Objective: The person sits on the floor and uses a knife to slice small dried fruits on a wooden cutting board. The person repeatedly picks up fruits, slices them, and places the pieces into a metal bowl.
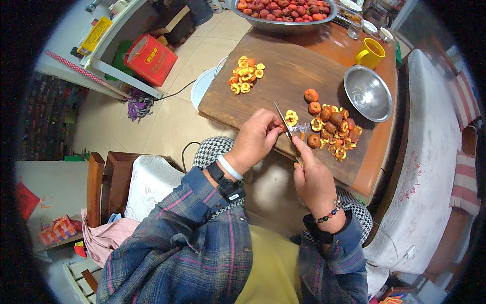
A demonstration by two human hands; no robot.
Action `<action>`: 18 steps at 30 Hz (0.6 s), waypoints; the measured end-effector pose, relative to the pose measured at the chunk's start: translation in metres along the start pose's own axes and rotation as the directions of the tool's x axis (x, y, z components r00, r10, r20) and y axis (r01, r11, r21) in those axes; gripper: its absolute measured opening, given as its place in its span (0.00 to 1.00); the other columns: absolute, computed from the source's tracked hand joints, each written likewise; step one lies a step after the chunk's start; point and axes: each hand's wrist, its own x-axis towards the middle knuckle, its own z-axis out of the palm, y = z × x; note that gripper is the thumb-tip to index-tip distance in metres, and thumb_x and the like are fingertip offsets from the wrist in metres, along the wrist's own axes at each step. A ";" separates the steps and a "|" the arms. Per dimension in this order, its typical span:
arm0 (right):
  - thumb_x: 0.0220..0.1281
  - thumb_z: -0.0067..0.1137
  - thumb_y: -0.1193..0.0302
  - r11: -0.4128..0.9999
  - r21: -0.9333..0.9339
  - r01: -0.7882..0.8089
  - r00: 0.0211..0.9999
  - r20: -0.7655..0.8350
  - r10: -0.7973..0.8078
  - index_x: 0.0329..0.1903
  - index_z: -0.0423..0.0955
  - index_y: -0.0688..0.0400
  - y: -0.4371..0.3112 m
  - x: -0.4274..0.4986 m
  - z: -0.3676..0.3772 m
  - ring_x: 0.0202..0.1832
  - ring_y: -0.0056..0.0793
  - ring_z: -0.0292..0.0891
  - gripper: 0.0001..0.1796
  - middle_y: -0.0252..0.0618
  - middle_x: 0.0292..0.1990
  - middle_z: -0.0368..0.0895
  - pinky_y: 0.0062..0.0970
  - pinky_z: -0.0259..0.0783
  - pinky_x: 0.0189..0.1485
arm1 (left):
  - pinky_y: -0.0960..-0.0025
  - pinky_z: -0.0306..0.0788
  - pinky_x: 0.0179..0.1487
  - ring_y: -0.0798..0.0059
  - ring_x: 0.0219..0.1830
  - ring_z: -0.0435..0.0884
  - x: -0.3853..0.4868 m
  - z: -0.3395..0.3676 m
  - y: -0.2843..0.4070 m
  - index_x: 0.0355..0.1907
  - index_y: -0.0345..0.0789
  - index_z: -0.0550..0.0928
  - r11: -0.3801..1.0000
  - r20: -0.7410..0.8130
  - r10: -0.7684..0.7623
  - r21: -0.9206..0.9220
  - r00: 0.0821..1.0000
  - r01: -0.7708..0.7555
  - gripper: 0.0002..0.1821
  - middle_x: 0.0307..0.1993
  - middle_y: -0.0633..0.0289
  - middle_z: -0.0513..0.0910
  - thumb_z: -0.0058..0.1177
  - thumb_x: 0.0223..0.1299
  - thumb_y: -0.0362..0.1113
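My right hand grips a knife, its blade pointing away from me over the near edge of a wooden board. Against the blade, my left hand pinches a small red-orange fruit, mostly hidden by the fingers. Just beyond the blade lie pale yellow cut slices. To the right is a heap of brownish fruit pieces and scraps, with two whole-looking orange-red fruits at its far left. A separate pile of yellow cut rings sits on the board's far left.
A metal basin of red fruits stands at the far end. An empty steel bowl tilts at the board's right edge, near a yellow mug and a glass. A white-covered bench runs along the right. Below the board's left is a pale bucket.
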 end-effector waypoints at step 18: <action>0.65 0.57 0.81 0.978 -0.191 -0.088 0.970 0.207 0.128 0.81 0.65 0.48 -0.020 -0.001 -0.034 0.38 0.62 0.86 0.41 0.60 0.32 0.86 0.57 0.79 0.41 | 0.60 0.79 0.43 0.56 0.39 0.85 0.000 0.003 -0.004 0.45 0.31 0.82 0.993 -0.019 0.059 0.104 0.998 -0.056 0.09 0.40 0.51 0.83 0.68 0.65 0.26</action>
